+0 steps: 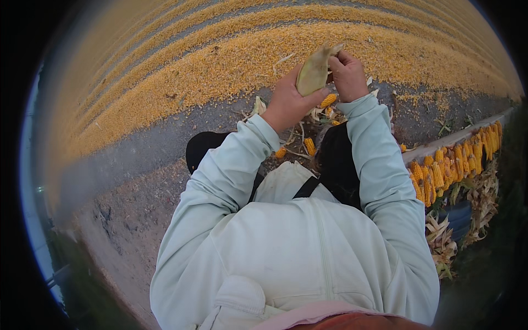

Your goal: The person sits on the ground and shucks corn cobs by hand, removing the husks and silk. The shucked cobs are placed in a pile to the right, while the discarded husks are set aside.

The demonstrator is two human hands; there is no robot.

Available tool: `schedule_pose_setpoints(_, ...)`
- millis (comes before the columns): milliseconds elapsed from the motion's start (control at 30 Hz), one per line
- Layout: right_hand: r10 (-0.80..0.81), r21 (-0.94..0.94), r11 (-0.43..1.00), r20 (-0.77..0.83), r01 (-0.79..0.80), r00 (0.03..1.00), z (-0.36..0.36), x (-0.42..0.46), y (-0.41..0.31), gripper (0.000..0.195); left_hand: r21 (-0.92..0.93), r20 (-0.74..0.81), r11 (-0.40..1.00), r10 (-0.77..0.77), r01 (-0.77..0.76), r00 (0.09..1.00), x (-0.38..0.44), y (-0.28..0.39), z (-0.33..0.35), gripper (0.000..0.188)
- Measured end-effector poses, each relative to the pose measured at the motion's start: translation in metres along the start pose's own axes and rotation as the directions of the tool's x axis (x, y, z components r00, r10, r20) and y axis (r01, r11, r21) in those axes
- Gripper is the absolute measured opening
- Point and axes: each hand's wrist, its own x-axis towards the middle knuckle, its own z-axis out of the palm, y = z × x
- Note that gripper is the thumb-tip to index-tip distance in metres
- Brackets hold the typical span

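Note:
An ear of corn in its pale green husk (314, 72) is held up in front of me, its narrow end pointing up and to the right. My left hand (288, 99) grips it around the lower part, thumb across the front. At the narrow end, the fingers of my right hand (348, 76) are bent in against the husk; whether they pinch it is partly hidden. Below my hands, bare yellow corn cobs (309, 146) and loose husk pieces (259, 106) lie on the ground between my knees.
Loose corn kernels (185, 82) spread in long ridges over the grey pavement (136, 138) ahead. On the right, a row of husked ears (437, 173) lies along a concrete kerb (449, 142), with dry husks (441, 239) heaped beside it.

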Motion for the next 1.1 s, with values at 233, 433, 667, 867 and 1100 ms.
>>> schedule_pose_setpoints(233, 0.164, 0.437, 0.884, 0.040, -0.165, 0.986, 0.043, -0.023, -0.019, 0.020, -0.733, -0.034, 0.672, -0.196, 0.109, 0.980, 0.018, -0.026, 0.007, 0.039)
schedule_pose_setpoints(433, 0.266, 0.208, 0.917, 0.313, -0.339, 0.912, 0.044, -0.042, -0.024, 0.014, -0.735, 0.006, 0.591, -0.485, 0.333, 0.875, 0.029, -0.036, -0.045, 0.055)
schedule_pose_setpoints(667, 0.411, 0.032, 0.880, 0.452, -0.475, 0.792, 0.030, -0.109, -0.032, 0.014, -0.627, -0.272, 0.762, -0.408, 0.161, 0.872, 0.046, -0.044, -0.094, 0.062)
schedule_pose_setpoints(867, 0.211, 0.043, 0.976, 0.072, -0.214, 0.975, 0.016, -0.055, -0.021, 0.018, -0.507, -0.107, 0.840, -0.282, 0.191, 0.953, 0.017, -0.013, -0.049, 0.050)
schedule_pose_setpoints(1100, 0.085, 0.475, 0.873, 0.070, -0.108, 0.994, 0.074, -0.041, -0.017, 0.035, -0.403, -0.169, 0.915, -0.107, 0.031, 0.980, 0.008, -0.020, -0.019, 0.036)
